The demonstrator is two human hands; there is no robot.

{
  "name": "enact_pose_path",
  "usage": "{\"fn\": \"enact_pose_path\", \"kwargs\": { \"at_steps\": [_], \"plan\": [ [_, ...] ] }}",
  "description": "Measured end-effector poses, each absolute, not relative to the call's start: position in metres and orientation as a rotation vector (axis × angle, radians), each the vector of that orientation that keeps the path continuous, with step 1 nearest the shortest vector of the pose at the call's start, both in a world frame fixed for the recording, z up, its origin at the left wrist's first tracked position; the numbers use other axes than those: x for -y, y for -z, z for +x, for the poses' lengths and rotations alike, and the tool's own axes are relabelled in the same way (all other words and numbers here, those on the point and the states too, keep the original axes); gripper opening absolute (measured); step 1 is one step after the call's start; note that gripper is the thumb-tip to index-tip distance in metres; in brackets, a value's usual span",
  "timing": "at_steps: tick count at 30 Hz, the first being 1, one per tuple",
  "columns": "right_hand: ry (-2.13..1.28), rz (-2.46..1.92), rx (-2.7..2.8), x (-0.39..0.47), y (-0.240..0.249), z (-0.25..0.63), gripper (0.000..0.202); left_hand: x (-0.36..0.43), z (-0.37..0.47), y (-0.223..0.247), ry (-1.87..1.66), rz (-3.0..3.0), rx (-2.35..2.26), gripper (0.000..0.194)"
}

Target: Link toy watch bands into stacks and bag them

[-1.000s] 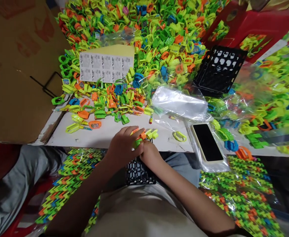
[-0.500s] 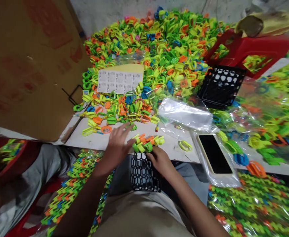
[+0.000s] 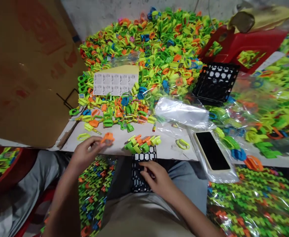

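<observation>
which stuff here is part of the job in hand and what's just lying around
Likely part of the job:
orange piece in the left hand
black grid under the right hand
cluster of coloured pieces at the grid's far end

Apparently just lying about:
phone
red stool
cardboard box

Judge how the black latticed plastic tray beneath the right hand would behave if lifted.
The tray is probably light, being openwork; likely stiff, given its straight edges; perhaps tippy, with multicoloured plastic pieces bunched at its far end.
</observation>
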State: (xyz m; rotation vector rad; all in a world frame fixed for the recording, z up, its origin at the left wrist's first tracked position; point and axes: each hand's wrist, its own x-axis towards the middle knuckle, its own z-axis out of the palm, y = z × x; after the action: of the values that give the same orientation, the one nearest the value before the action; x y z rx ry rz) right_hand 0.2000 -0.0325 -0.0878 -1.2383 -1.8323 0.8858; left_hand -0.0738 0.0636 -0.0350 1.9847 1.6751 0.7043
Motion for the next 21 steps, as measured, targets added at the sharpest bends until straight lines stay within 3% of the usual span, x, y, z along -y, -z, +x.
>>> {"fn": "enact_pose_path", "kwargs": {
  "at_steps": [4,7,13,16,21],
  "plan": [
    [-1.058,-1.181,1.771,0.036,0.074,0.188,0.040,-0.015,-0.031,0.015,-0.547,1.912,-1.080,0.017],
    [-1.173,-1.159,1.723,0.038,0.079,0.190,0.010,0.004,0.011,0.020,-0.491,1.929,-0.891,0.011],
    [-1.105,-1.394,1.337,0.018,0.118,0.223,0.020,-0.024,0.036,0.037,-0.770,2.445,-1.274,0.029],
    [-1.078,-1.467,1.226,0.000,0.135,0.231,0.029,-0.045,0.032,0.040,-0.727,2.466,-1.380,0.029],
    [-0.915,-1.459,1.337,-0.013,0.147,0.225,0.019,-0.056,0.034,0.045,-0.698,2.355,-1.373,0.028]
  ]
}}
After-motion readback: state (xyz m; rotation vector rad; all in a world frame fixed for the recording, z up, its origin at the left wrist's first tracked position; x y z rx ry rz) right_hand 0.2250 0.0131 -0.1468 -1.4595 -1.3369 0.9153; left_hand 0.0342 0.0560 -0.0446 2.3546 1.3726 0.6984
